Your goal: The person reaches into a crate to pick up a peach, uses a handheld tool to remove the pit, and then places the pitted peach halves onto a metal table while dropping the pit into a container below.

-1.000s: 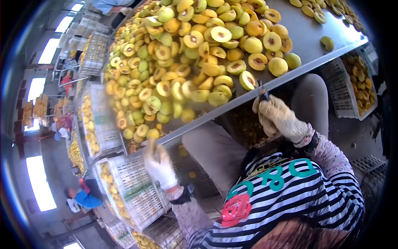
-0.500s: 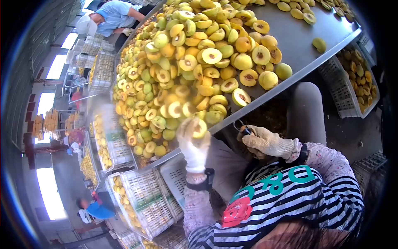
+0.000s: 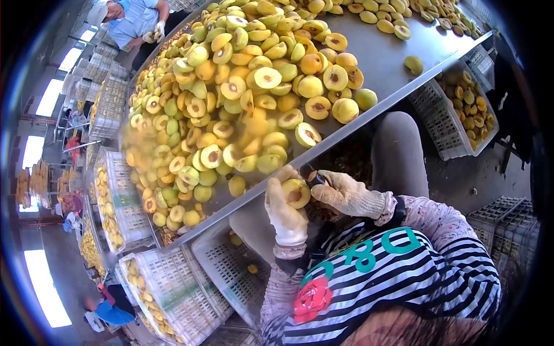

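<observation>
A halved yellow fruit (image 3: pixel 296 194) rests in my gloved left hand (image 3: pixel 284 210), its cut face with the brown pit cavity turned up. My gloved right hand (image 3: pixel 346 195) is closed round a small tool with a dark handle (image 3: pixel 315 179), right beside the fruit. The tool's metal end is hidden or too small to make out. Both hands are over my lap, just off the edge of the metal table (image 3: pixel 369 115). A large heap of halved yellow-green fruit (image 3: pixel 231 109) lies on that table.
White crates of fruit (image 3: pixel 167 294) stand at the lower left, with a crate holding a few pieces (image 3: pixel 225 271) by my legs. Another fruit crate (image 3: pixel 456 115) is at the right. A person in light blue (image 3: pixel 135 23) is across the table; others are farther left.
My left hand has drawn back from the heap's edge with the fruit and come next to my right hand. The view has shifted, so the table and heap appear farther left.
</observation>
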{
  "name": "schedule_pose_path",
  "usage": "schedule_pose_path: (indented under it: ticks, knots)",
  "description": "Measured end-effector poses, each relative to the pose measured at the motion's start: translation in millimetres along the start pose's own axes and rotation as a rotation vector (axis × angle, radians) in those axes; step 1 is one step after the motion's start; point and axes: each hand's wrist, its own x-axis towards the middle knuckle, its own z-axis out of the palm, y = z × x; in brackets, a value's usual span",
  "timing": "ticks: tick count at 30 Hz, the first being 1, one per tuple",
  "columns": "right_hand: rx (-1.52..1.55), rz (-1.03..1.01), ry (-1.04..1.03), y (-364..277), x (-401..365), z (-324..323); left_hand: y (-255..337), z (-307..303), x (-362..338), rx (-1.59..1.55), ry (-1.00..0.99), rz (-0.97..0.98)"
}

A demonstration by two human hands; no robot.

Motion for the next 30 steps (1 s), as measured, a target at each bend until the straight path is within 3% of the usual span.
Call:
schedule_pose_path:
  ticks: [1, 2, 4, 5, 8, 9, 11, 13, 14, 15, 19, 21, 23, 24, 25, 26, 27, 28, 30]
  knots:
    - [-0.075, -0.085, -0.001, -2, -1, 0, 3, -3, -1, 0.002, 0.013, -0.009]
    - [-0.206, 0.013, 0.058, -6, 0, 3, 6, -5, -3, 0.003, 0.025, -0.019]
    - [-0.312, -0.115, 0.094, -16, 2, 8, 9, -7, -9, -0.032, 0.026, -0.086]
    - [-0.368, -0.187, 0.121, -21, 5, 10, 8, -8, -11, -0.098, -0.041, -0.132]
    - [-0.632, -0.139, 0.108, -27, 17, 12, -4, -25, -5, -0.253, -0.272, -0.221]
    - [-0.72, -0.124, 0.085, -32, 19, 13, -5, -30, -4, -0.209, -0.279, -0.286]
    - [-0.816, -0.27, 0.078, -27, 16, 16, -13, -33, -10, 0.09, -0.152, -0.138]
    - [-0.991, -0.122, 0.062, -31, 15, 25, -10, -32, -14, 0.354, -0.115, 0.008]
    - [-1.0, -0.102, 0.06, -30, 15, 29, -5, -24, -17, 0.461, -0.095, 0.157]
    - [-1.005, -0.077, 0.052, -29, 15, 31, 3, -20, -19, 0.522, -0.068, 0.13]
    - [-0.823, -0.163, -0.045, -40, 9, 36, -8, -23, -9, 0.244, -0.104, 0.2]
    - [-0.381, 0.035, -0.352, -18, 9, 27, 7, -18, -10, 0.041, -0.125, 0.128]
    - [-0.22, -0.032, -0.583, -16, -2, 25, 26, -9, -4, 0.512, -0.144, 0.546]
    - [-0.412, -0.012, -0.511, -23, -4, 18, 34, -12, -2, 0.11, -0.167, 0.219]
    - [-0.378, 0.084, -0.332, -29, -7, 21, 42, -14, 0, -0.325, -0.064, -0.076]
    - [-0.301, 0.193, -0.178, -39, -10, 21, 41, -17, 2, -0.266, -0.069, -0.085]
    - [-0.213, 0.084, -0.151, -23, -7, 18, 41, -16, 1, -0.352, -0.103, -0.13]
    - [-0.054, 0.238, -0.252, -27, -10, 16, 41, -12, -3, -0.361, -0.072, -0.14]
    - [-0.146, 0.289, -0.293, -48, -15, 23, 40, -6, -6, -0.349, -0.042, -0.124]
